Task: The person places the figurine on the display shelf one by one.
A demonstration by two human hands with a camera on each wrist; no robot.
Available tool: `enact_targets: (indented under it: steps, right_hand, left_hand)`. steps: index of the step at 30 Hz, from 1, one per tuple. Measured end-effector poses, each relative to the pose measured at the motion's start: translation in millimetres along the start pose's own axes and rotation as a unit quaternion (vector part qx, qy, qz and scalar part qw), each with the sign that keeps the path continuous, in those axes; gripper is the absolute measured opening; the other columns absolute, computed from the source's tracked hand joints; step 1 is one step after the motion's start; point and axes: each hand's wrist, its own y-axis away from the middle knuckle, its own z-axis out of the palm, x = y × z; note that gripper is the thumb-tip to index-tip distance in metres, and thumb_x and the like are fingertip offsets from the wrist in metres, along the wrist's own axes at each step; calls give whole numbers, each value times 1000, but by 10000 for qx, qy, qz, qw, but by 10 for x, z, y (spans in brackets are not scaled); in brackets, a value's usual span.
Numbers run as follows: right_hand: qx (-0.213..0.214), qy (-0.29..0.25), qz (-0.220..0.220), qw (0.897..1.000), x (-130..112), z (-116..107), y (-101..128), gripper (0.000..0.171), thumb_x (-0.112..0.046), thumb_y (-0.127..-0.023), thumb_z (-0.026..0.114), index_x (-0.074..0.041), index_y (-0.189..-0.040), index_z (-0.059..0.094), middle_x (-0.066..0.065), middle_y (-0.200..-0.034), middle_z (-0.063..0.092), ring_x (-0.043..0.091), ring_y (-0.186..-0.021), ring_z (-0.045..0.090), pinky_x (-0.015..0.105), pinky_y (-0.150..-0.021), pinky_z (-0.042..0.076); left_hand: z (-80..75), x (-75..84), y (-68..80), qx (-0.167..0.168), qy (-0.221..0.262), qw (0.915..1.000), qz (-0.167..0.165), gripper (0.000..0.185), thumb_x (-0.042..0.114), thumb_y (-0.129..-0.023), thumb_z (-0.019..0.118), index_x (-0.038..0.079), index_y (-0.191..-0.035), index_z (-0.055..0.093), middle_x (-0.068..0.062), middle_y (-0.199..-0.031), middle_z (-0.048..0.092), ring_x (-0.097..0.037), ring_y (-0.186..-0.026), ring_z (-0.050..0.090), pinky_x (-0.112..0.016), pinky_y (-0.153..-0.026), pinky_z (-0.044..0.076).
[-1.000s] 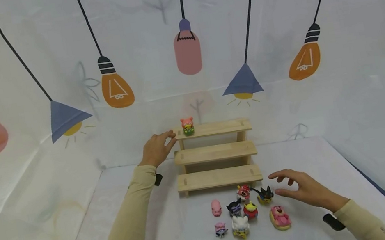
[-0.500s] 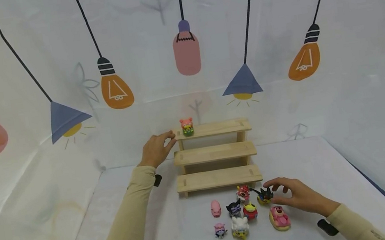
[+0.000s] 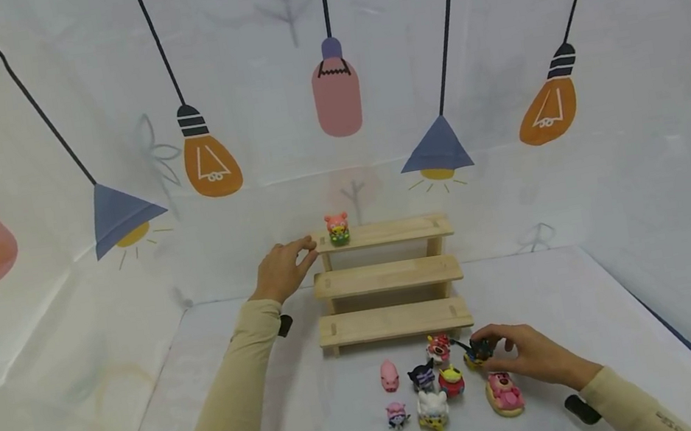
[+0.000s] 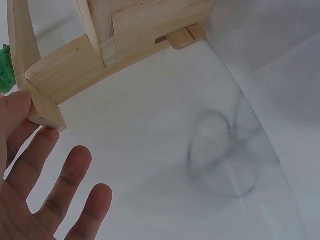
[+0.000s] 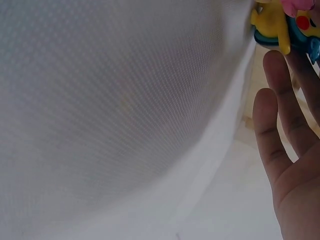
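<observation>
R grip (image 3: pixel 535 355) farther in, around blk-ylw fig. (image 3: pixel 478 350)

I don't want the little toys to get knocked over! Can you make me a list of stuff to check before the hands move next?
1. Left hand holding the wooden stand: ok, it pinches the left end of the top shelf.
2. Pink-hooded toy upright up there: ok.
3. Right hand on the dark-eared toy: ok, it pinches it.
4. Pinch firm enough: cannot tell, the hand partly hides it.
5. Plenty of room around that hand: not ok, the pink bear toy sits close by.
</observation>
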Motion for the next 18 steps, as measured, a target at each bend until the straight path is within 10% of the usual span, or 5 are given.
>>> enact_targets:
  steps: [18]
  right_hand:
    - [481,397,179,9979,-30,-11,46,44,-32,-85,84,-19,-124,66,-13,-110,69,3,-90,61,29,-71,52]
  left_hand:
    - [22,-38,-15,-3,48,10000,-12,33,39,-102,63,18,-124,75,0,-133,67,-28,-89,66,-36,-57,47]
